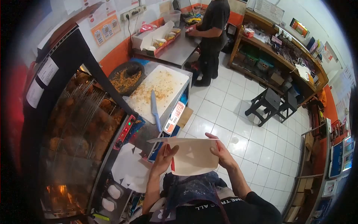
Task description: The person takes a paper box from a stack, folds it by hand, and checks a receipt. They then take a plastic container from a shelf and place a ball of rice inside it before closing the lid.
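**Cardboard box held in mid-air over a tiled floor**

Fingers of the left hand curl closed around the left side of a flat, pale cardboard box; the right hand pinches its right side shut. The box is carried by the hands alone, above the white floor, just off the front edge of the counter. A knife lies on the cutting board near that edge. Judging risk: a loose grip could drop the box, or a swing could knock the knife down.

Black short-sleeved shirt, lower centre of frame, white lettering across chest. Dark blue apron bib, paint-like smears. Forearms bare, no gloves.
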A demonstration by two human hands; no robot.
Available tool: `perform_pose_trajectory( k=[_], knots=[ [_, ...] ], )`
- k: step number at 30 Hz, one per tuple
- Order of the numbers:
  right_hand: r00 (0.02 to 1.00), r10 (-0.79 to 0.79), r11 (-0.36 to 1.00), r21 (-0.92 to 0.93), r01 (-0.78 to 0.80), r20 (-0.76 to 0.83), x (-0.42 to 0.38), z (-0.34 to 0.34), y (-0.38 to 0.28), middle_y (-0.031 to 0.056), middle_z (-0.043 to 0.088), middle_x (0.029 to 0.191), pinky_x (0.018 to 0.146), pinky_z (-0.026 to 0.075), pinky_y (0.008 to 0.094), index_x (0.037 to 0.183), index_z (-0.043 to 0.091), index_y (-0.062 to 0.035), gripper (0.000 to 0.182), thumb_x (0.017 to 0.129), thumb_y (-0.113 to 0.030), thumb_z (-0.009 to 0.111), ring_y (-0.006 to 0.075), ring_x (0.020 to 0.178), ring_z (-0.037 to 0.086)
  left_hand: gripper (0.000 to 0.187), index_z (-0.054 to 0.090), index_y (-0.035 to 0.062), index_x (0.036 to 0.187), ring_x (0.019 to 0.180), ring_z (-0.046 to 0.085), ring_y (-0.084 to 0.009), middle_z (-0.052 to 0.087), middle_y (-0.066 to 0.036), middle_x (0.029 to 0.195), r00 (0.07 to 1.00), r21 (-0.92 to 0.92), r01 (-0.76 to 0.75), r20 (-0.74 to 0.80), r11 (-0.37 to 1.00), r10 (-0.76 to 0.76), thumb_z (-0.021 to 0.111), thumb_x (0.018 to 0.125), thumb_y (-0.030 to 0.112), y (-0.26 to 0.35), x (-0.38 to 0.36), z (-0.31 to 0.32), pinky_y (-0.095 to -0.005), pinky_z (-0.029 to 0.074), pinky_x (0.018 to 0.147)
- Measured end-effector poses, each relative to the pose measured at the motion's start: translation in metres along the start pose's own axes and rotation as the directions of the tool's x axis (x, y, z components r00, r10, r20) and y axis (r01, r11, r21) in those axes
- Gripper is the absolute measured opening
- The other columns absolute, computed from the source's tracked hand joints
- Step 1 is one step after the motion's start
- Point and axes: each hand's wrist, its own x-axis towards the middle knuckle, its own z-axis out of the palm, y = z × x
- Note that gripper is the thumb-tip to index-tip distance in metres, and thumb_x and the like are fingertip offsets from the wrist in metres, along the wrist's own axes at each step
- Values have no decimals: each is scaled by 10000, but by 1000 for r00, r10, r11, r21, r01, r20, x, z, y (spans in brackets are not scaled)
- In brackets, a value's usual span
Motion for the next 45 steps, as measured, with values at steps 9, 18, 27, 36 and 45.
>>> perform_pose_trajectory(
  k=[9, 18, 27, 36, 45],
  knots=[
    [996, 76, 988, 135, -70, -38, 10, -5, -7, 96, 435, 1468, 1090, 362, 316, 1520, 290, -44, 683, 983, -391, 530, 199, 1345, 426, 667, 305, 95, 1526, 1271, 503, -162, 476, -59, 1439, 995, -300, 71, 90, 951, -46, 439, 1016, 504, -11, -1, -7, -330, 533, 879],
    [969, 67, 968, 249, -6, -237, 13, 3, -9, 99, 636, 1129, 799, 524, 291, 1295, 545, -12, 560, 958, -458, 519, 172, 953, 631, 464, 555, 42, 1341, 912, 680, -141, 659, -65, 1155, 986, -251, 110, 146, 962, -74, 537, 1000, 356, 27, 3, -11, -302, 604, 623],
    [961, 125, 952, 302, -46, -246, 18, -4, 7, 81, 585, 1176, 777, 523, 283, 1376, 476, -55, 586, 957, -465, 490, 166, 1005, 602, 658, 585, -33, 1284, 855, 689, -143, 686, -131, 1012, 984, -51, 110, 146, 993, -101, 703, 884, 476, 49, 7, 5, -291, 613, 625],
    [965, 68, 975, 223, -11, -253, 12, 2, 0, 63, 558, 1161, 794, 506, 276, 1382, 453, -74, 592, 953, -478, 505, 148, 998, 581, 734, 610, -52, 1222, 860, 676, -149, 682, -137, 996, 999, 7, 2, 40, 1000, -2, 766, 802, 531, 32, 13, 18, -276, 580, 658],
    [941, -130, 991, -27, 128, -314, 2, 10, -27, 109, 519, 1346, 966, 458, 338, 1458, 409, -52, 606, 1001, -443, 484, 206, 1183, 528, 545, 545, 23, 1312, 945, 636, -103, 657, -35, 1069, 981, -312, 94, 193, 945, -33, 702, 899, 342, -9, 13, -8, -266, 543, 803]
  ],
)
